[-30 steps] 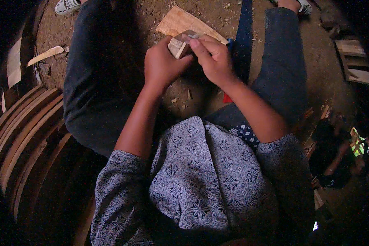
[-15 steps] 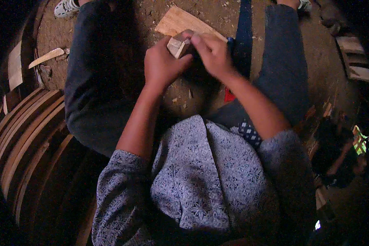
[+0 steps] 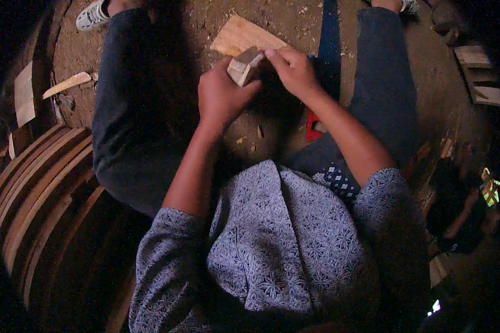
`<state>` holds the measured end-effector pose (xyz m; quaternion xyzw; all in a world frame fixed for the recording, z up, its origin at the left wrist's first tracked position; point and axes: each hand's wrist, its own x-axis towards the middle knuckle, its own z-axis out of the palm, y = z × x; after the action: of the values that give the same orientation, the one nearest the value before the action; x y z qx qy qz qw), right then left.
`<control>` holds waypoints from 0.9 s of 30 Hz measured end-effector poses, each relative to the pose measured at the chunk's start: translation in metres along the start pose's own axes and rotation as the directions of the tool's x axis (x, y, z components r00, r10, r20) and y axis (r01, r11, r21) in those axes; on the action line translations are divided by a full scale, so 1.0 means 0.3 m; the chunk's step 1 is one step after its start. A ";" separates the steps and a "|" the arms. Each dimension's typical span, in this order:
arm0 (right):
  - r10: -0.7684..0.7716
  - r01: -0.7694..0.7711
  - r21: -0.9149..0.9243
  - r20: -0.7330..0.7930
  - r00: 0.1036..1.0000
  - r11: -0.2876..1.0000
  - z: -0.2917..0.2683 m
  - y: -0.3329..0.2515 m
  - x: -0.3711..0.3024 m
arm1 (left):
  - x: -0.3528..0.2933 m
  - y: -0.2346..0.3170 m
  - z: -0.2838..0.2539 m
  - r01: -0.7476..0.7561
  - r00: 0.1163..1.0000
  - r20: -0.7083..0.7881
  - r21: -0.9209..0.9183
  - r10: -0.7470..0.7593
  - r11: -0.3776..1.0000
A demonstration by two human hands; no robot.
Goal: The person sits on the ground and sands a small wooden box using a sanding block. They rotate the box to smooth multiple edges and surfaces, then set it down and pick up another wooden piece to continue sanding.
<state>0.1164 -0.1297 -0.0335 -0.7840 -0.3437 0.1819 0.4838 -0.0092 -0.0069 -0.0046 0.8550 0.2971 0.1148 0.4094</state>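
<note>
Right hand (image 3: 295, 71) has drawn outward from over the small block (image 3: 240, 72) to its right edge

Left hand (image 3: 221, 93) wraps the block, apparently wooden, between the legs (image 3: 130, 105). It looks light, stiff and hardly slippery, best held by its sides. Beyond lies a flat board (image 3: 249, 34). The right fingers bunch beside the block; whether they pinch anything, I cannot tell. No container shows.

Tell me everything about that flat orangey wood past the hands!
The flat board looks like wood, light orange-brown with streaks and straight edges. It lies on the dirt ground beyond the left hand and right hand, a corner pointing away from the person. The held block and right hand hide some of it, so whether either touches it I can't tell.
</note>
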 end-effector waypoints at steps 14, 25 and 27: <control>0.118 -0.110 -0.078 0.113 0.986 0.991 -0.004 -0.018 0.001 | 0.000 0.016 -0.016 0.059 0.998 0.025 0.048 -0.061 0.997; -0.181 0.138 0.361 0.087 0.980 0.922 0.032 -0.171 -0.069 | 0.007 0.007 -0.024 0.050 0.999 0.018 -0.044 -0.049 0.998; -0.174 0.147 0.388 0.035 0.984 0.910 0.031 -0.188 -0.061 | 0.017 0.013 -0.031 0.047 0.999 0.030 -0.040 -0.046 0.998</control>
<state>0.0773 -0.1203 0.0113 -0.6363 -0.3813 0.2322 0.6292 -0.0074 0.0001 0.0041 0.8408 0.3086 0.0991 0.4336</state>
